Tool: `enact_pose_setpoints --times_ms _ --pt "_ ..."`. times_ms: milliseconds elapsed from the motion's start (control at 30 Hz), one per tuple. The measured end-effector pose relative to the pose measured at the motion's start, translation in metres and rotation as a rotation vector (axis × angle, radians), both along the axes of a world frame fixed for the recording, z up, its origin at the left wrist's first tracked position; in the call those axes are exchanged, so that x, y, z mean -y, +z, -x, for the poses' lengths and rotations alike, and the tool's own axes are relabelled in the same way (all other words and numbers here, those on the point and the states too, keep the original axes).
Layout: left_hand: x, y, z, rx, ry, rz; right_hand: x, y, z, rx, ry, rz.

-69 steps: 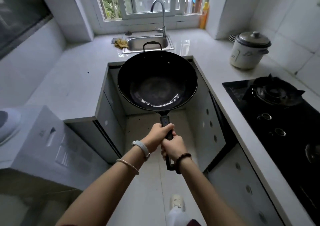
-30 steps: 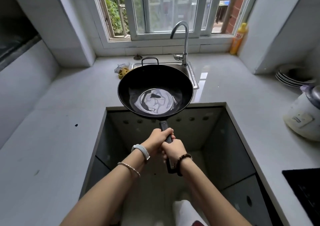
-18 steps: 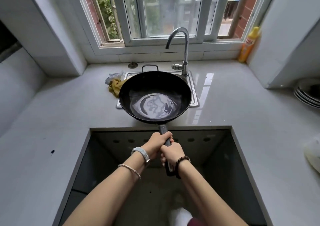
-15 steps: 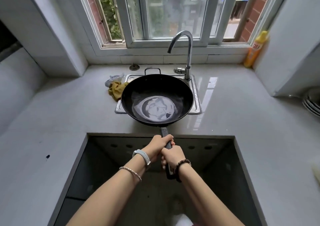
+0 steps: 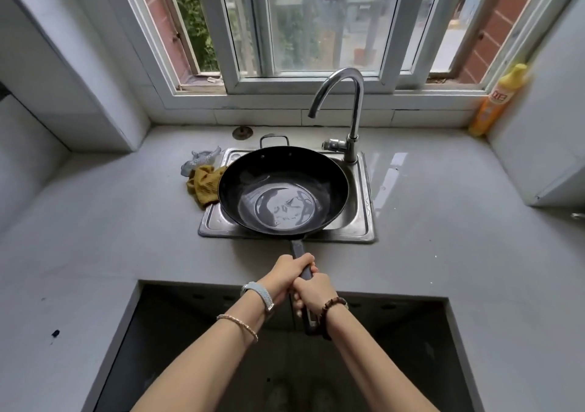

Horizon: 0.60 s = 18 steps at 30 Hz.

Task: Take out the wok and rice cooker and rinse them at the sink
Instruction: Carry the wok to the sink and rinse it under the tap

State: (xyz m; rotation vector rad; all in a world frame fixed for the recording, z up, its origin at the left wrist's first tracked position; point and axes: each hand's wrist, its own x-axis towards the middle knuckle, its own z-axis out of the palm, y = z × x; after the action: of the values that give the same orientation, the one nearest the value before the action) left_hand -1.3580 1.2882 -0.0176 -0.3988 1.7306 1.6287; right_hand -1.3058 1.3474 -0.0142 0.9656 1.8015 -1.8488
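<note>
Fingers [image 5: 297, 301] of both hands clamp the wok's handle [image 5: 297, 248], the left hand [image 5: 286, 274] ahead of the right hand [image 5: 315, 294]. The wok [image 5: 281, 190] sits level over the sink [image 5: 364, 218], near the faucet [image 5: 351, 111]; a yellow cloth [image 5: 204, 183] lies beside it on the tabletop [image 5: 110, 221].

My wok [image 5: 281, 190] blankets most of the sink [image 5: 362, 221], so the basin and drain are out of sight, and I can't tell whether the pan sits on the rim or hangs just above it. My left hand [image 5: 286, 272] and right hand [image 5: 313, 294] wrap the handle [image 5: 297, 248]; only a short stub near the pan and the end below my right wrist show. The yellow cloth [image 5: 202, 183] tucks its right edge behind the wok. The bottle [image 5: 497, 101] has a red label too small to read. Down in the dark opening [image 5: 190, 348], the pale shapes are a blur. Both forearms run off the bottom edge.
</note>
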Motion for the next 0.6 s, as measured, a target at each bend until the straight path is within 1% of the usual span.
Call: enact_pose_setpoints --times_ms 267,400,600 --pt "0.004 -0.013 0.037 0.056 -0.064 -0.015 0.004 -0.005 0.032 0.035 -0.019 0.006" --pt "0.009 -0.025 0.043 0.068 -0.079 -0.028 0.008 -0.011 0.036 0.053 -0.002 -0.029" --pt "0.015 -0.030 0.046 0.076 -0.113 -0.050 0.010 -0.014 0.036 0.024 -0.020 0.017"
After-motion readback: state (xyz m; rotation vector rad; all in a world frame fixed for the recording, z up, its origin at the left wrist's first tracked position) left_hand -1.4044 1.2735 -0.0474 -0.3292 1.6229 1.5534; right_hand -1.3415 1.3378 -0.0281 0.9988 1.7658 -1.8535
